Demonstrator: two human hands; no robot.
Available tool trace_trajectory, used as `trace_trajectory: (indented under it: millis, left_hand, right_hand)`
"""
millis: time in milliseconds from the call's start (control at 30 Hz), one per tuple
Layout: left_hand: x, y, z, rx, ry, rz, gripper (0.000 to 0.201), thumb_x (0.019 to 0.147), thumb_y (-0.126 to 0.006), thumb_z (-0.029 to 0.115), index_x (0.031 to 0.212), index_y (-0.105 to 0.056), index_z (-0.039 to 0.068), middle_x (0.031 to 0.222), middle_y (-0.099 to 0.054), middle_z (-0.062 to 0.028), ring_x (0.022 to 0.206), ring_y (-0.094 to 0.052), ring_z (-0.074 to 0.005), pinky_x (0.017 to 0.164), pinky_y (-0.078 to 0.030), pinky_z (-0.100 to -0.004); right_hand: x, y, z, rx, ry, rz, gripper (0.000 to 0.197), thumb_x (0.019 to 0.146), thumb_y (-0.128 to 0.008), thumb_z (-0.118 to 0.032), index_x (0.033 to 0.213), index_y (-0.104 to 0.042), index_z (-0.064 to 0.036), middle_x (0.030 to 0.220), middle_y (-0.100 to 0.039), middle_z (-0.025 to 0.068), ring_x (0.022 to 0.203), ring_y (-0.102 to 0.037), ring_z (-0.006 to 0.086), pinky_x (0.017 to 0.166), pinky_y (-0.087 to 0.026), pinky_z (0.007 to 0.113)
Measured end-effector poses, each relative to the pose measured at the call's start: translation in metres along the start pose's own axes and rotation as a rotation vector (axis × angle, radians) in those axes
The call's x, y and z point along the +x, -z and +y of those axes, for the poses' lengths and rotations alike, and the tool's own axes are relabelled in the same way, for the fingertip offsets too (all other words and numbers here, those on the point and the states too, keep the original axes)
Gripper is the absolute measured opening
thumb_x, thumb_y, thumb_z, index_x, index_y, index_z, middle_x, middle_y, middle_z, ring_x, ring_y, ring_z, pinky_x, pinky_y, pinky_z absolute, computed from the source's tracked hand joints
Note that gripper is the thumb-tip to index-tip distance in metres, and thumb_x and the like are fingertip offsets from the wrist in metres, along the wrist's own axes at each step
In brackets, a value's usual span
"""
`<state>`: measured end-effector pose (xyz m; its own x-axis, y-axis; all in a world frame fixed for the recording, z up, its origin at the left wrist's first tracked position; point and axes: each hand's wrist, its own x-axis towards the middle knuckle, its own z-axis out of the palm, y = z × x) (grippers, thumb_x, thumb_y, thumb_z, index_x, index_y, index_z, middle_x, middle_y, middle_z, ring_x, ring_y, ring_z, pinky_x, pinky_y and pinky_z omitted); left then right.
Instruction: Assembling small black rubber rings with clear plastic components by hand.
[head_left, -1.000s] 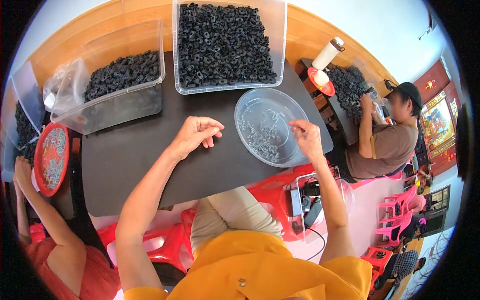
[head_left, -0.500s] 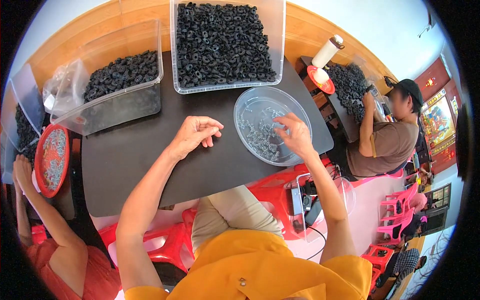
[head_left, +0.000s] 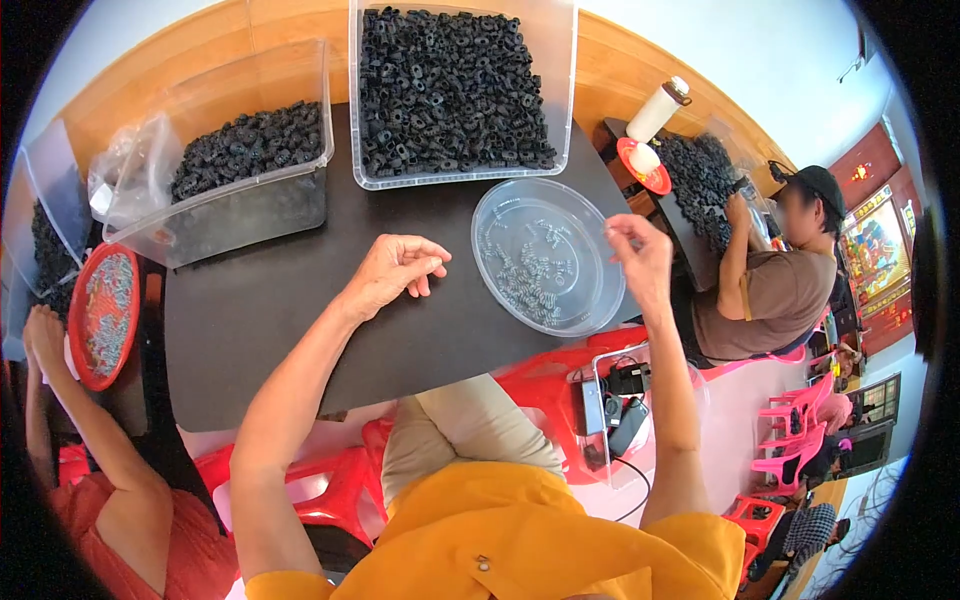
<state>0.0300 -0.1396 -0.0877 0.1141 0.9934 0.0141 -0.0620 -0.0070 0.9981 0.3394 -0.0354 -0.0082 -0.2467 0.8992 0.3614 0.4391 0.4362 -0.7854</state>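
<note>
A round clear plastic tray (head_left: 487, 215) on the dark table holds many small metal springs (head_left: 530, 282), mostly heaped in its lower left part. My right hand (head_left: 642, 260) hovers at the tray's right rim, thumb and fingertips pinched together; anything between them is too small to make out. Left of the tray, over the table, is my left hand (head_left: 395, 277). Its fingers are curled with the thumb pressed to the index finger, and what they may hold is hidden.
A big clear bin (head_left: 365, 172) of small black plastic parts (head_left: 455, 90) stands behind the tray. Left of it is another clear bin (head_left: 240, 222) with black parts. A co-worker's hands (head_left: 45, 340) are beside a red tray (head_left: 78, 340) at far left. Another person (head_left: 770, 280) works at the right.
My right hand has risen from over the springs and moved right to the tray's rim. My left hand has hardly moved.
</note>
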Motion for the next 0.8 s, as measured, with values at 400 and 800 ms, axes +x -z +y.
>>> trace_trajectory:
  millis: [400, 800]
  left_hand:
    - [0.002, 0.002, 0.0, 0.008, -0.001, -0.001, 0.021, 0.086, -0.057, 0.015, 0.098, -0.063, -0.001, 0.08, -0.064, -0.0076, 0.057, -0.055, -0.0076, 0.05, -0.044, -0.0203]
    - [0.0, -0.001, 0.002, -0.047, -0.008, 0.013, 0.022, 0.085, -0.059, 0.016, 0.097, -0.063, -0.002, 0.078, -0.063, -0.0079, 0.053, -0.054, -0.0076, 0.046, -0.043, -0.02]
  right_hand:
    - [-0.02, -0.005, 0.03, -0.356, 0.11, -0.121, 0.009, 0.074, -0.063, 0.0, 0.083, -0.064, -0.0004, 0.079, -0.064, 0.0123, 0.07, -0.063, 0.0228, 0.061, -0.05, 0.031]
    - [0.001, -0.021, 0.003, -0.322, 0.134, -0.146, 0.009, 0.076, -0.059, -0.001, 0.084, -0.064, 0.0014, 0.081, -0.065, 0.0134, 0.072, -0.064, 0.0227, 0.066, -0.05, 0.031]
